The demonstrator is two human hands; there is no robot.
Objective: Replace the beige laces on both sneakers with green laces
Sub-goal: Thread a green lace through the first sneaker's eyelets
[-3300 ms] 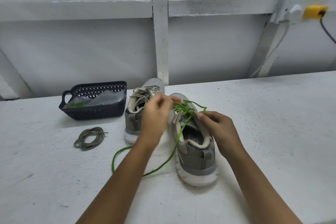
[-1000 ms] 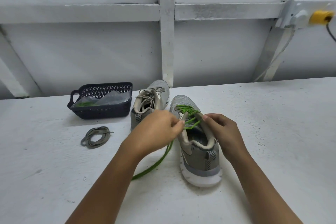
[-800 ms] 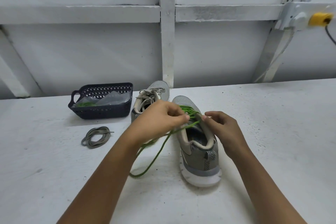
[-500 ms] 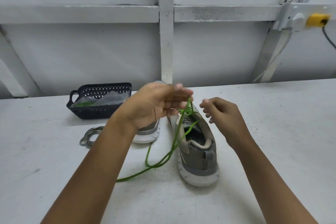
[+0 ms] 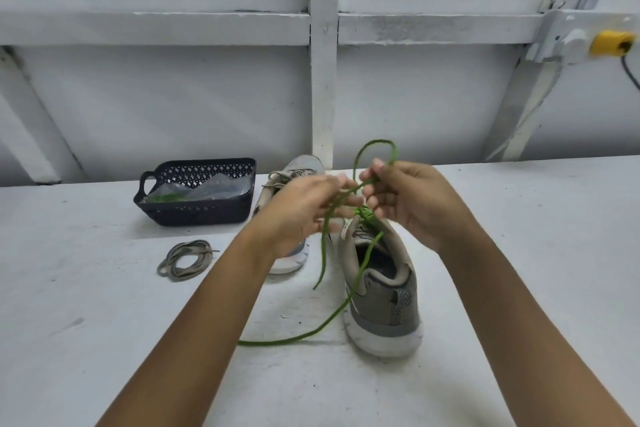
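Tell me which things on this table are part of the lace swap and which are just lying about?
In the job:
- green lace, held in both hands
- near sneaker, getting the green lace
- far sneaker, beige lace still in
- coiled beige lace, already out
- basket with more green lace
- left hand, right hand

Just there:
- yellow plug on the wall

basket point(image 5: 194, 208) left of sneakers point(image 5: 381, 288), removed lace point(image 5: 185, 260) before basket

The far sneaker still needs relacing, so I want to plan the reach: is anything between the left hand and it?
Nothing visible. The left hand hovers right over the far sneaker; the basket sits off to its left. Both hands hold the green lace.
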